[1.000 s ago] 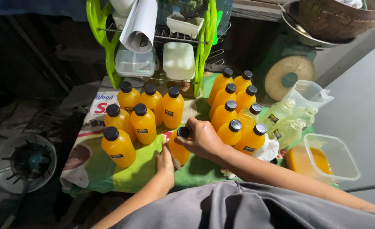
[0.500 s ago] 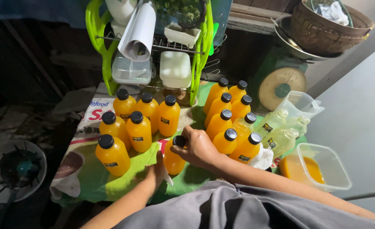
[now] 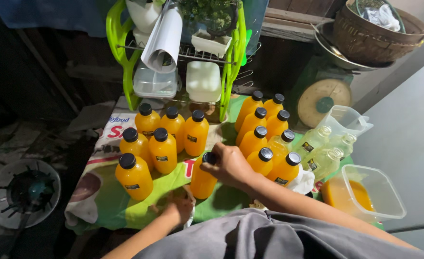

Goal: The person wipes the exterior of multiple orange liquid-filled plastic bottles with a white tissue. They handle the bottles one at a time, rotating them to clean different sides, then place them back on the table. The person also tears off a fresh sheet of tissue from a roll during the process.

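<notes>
A green dish rack stands at the back of the table, which has a green printed cloth. Right of the rack sits a brown basket on a kitchen scale. Left of the rack the floor is dark, with a round fan.

Held bottle: orange juice, black cap, small dark label.
Left group of bottles: orange, black caps.
Right group of bottles: orange, black caps.
Empty bottles: clear, pale yellow-green tint.
Table cover: light green, with a white patch bearing red lettering.
Dish rack: bright lime green frame, grey wire shelves.
Tub: clear plastic, orange liquid inside.
Basket: brown woven.
Scale: cream dial, green centre.
Shirt: grey.
</notes>
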